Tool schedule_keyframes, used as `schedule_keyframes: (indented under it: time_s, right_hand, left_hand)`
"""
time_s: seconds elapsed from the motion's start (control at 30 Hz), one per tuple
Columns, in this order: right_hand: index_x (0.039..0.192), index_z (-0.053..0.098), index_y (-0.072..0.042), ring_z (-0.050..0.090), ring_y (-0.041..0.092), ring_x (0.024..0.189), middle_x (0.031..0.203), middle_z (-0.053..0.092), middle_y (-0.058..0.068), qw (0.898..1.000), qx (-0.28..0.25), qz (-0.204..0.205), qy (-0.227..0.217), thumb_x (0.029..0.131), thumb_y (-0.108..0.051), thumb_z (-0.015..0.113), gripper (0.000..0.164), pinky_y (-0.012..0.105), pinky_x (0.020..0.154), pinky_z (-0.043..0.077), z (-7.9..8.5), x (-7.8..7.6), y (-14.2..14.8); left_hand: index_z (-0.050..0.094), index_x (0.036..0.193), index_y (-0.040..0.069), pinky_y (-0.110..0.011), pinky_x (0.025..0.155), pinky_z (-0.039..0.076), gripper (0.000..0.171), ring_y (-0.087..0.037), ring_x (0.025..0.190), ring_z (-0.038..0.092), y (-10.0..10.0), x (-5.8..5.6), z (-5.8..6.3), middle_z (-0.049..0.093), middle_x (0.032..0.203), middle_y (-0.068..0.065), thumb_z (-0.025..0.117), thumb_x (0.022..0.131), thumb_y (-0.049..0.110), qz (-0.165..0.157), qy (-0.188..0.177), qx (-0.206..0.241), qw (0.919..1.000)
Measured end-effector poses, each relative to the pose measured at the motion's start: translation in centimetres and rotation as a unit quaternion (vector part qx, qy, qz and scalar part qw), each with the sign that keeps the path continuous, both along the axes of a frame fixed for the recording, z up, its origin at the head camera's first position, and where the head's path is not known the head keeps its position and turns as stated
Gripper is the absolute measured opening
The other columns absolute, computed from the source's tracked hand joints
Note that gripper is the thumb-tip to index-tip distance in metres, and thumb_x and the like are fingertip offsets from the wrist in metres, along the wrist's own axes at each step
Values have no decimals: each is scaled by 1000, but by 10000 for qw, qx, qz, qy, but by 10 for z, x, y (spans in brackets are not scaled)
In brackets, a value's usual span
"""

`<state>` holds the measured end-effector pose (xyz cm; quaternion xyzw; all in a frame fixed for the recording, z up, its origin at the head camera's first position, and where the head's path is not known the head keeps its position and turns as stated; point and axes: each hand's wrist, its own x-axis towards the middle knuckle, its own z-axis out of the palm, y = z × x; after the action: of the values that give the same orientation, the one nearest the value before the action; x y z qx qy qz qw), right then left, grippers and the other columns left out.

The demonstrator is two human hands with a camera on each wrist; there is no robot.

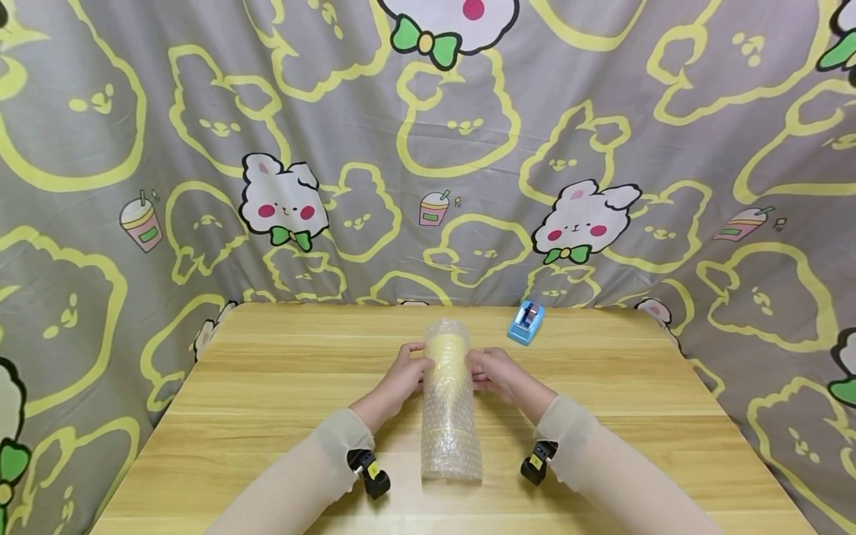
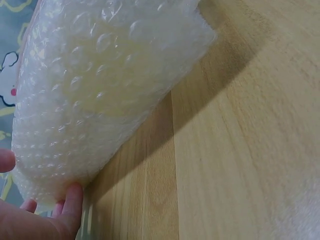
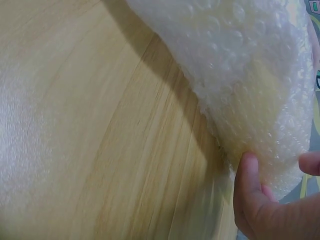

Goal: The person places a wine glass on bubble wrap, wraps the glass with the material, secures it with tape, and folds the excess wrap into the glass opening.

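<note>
A long bundle of bubble wrap lies lengthwise on the table in the head view, with a yellowish thing showing blurred through its layers. What that inner thing is, I cannot tell. My left hand grips the bundle's left side near its far end, and my right hand grips the right side opposite. In the left wrist view the thumb and fingers of the left hand touch the wrap at its edge. The right wrist view has the right hand likewise around the wrap, some fingers hidden.
Beyond the bundle, to the right near the table's back edge, stands a blue tape dispenser. The wooden table meets a grey curtain with yellow outlines and cartoon bunnies at the back and sides.
</note>
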<state>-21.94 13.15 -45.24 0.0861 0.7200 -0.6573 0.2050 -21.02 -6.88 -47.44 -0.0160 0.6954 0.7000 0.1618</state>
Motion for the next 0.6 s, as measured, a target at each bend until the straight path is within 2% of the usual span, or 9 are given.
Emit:
schedule_keyframes:
  time_s: [0.3, 0.43, 0.6]
  right_hand:
    - [127, 44, 13, 57, 20, 82, 96, 54, 13, 9999, 98, 80, -41, 96, -13, 50, 41, 30, 75, 57, 0, 1, 2]
    - [124, 46, 13, 58, 19, 80, 94, 56, 12, 9999, 46, 79, -57, 97, -12, 52, 37, 29, 74, 58, -1, 1, 3]
    - [122, 51, 13, 62, 18, 78, 91, 61, 11, 9999, -97, 66, -99, 94, -7, 53, 34, 29, 75, 60, -3, 0, 5]
  left_hand:
    - [27, 148, -2, -37, 89, 55, 64, -29, 106, 63, -1, 0, -2, 52, 133, -28, 60, 97, 19, -37, -24, 140, 9999]
    - [28, 147, -7, -40, 92, 54, 65, -31, 110, 62, -1, 0, -2, 49, 135, -30, 61, 97, 20, -53, 8, 139, 9999]
    - [30, 148, -6, -40, 91, 54, 66, -31, 109, 63, -3, 1, -1, 50, 135, -29, 64, 98, 22, -53, -40, 140, 9999]
